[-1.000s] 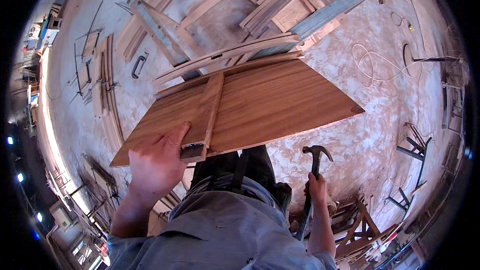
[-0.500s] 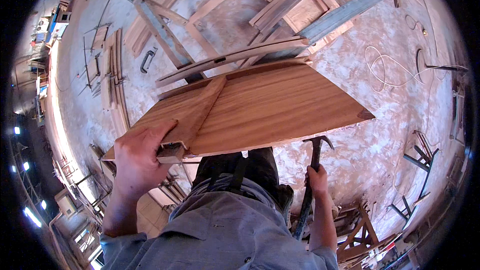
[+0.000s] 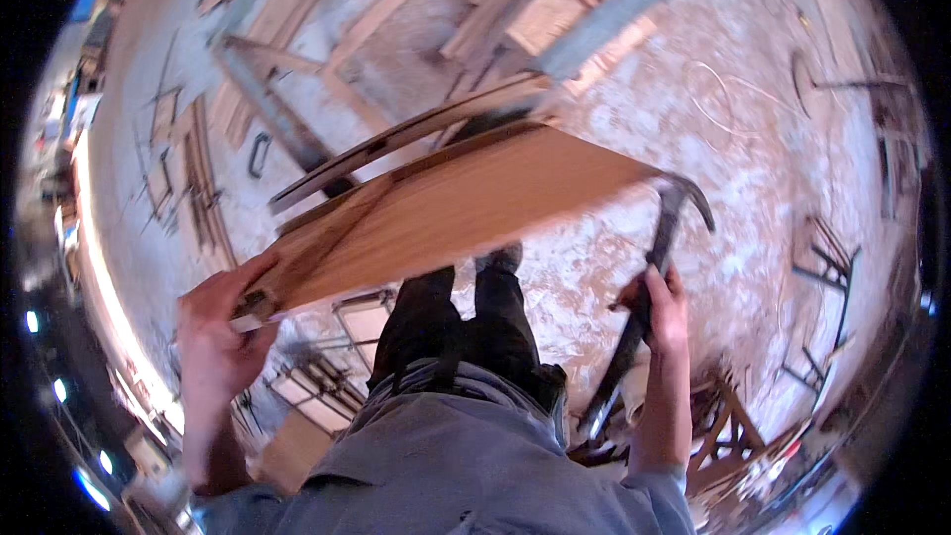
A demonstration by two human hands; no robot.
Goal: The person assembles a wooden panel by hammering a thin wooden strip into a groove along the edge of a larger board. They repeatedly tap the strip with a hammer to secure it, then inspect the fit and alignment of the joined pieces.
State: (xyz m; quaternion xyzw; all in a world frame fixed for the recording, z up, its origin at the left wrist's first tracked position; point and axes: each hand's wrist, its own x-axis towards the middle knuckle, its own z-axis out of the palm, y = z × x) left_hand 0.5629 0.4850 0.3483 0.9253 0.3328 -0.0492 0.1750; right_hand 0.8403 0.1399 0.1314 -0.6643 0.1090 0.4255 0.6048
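Note:
A brown wooden panel (image 3: 475,203) slopes across the middle of the view, with a narrow wooden strip (image 3: 347,223) running over its left part. My left hand (image 3: 220,332) is closed around the panel's near left end, where the strip stops. In my right hand (image 3: 666,312) is a claw hammer (image 3: 669,228), gripped by its dark handle. The hammer's head is up beside the panel's right corner; whether the two touch I cannot tell. Just beyond the panel's far edge runs a long wooden rail (image 3: 416,129) with a dark slot in it. Motion blurs the panel slightly.
Several boards and a pale blue-grey beam (image 3: 624,15) lie beyond the panel. A C-clamp (image 3: 259,156) rests on the dusty floor (image 3: 594,277) at left, near stacked wood strips (image 3: 203,188). A pale cable (image 3: 723,99) loops at far right, above a dark metal frame (image 3: 842,277).
My right hand has raised the hammer from below the panel's near edge to its right corner. The panel and my left hand have shifted left in the view, and the panel's slant has changed.

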